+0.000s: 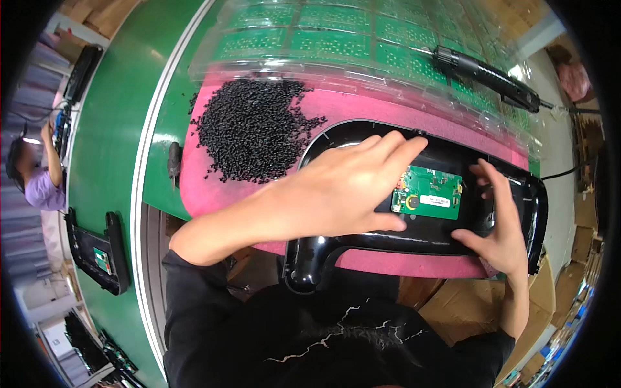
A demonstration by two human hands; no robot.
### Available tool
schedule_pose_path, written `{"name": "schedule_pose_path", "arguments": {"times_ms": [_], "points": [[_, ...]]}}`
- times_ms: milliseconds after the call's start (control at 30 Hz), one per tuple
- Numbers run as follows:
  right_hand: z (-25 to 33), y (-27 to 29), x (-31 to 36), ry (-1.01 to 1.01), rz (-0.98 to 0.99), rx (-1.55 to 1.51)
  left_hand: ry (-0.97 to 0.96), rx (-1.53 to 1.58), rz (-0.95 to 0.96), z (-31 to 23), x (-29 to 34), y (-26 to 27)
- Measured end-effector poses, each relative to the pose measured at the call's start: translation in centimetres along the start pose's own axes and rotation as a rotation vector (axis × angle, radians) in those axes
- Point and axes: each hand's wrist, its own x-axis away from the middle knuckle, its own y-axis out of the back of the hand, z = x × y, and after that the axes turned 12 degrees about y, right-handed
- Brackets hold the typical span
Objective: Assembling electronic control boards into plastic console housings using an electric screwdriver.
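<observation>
A green circuit board [435, 194] with a white label and a round yellowish part sits inside a glossy black plastic housing [427, 242]. The housing lies on a pink mat, its curved leg pointing toward me at the left. Over the housing's left half reaches my left hand [352, 184], thumb and fingers apart near the board's left edge. Its palm hides part of the housing. My right hand [501, 223] is at the board's right side, fingers spread, thumb close to the lower right corner. Neither hand visibly grips anything.
A large heap of small black screws [252, 129] covers the pink mat's [200, 187] left part. Beyond it, a clear tray [310, 39] holds green boards; a black electric screwdriver [485, 74] rests across it. Another black housing [103, 258] is at left, where a co-worker [42, 174] sits.
</observation>
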Motion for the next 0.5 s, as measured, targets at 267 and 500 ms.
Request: {"name": "schedule_pose_path", "arguments": {"times_ms": [267,500], "points": [[-2.1,2.2,-4.7,-0.017,-0.371,-0.149,0.163,-0.377,-0.287,5.2,0.5,5.9],[-5.1,3.4,-12.4,-0.427,-0.243,-0.002,0.238,-0.508,-0.211,6.6,-1.1,3.9]]}}
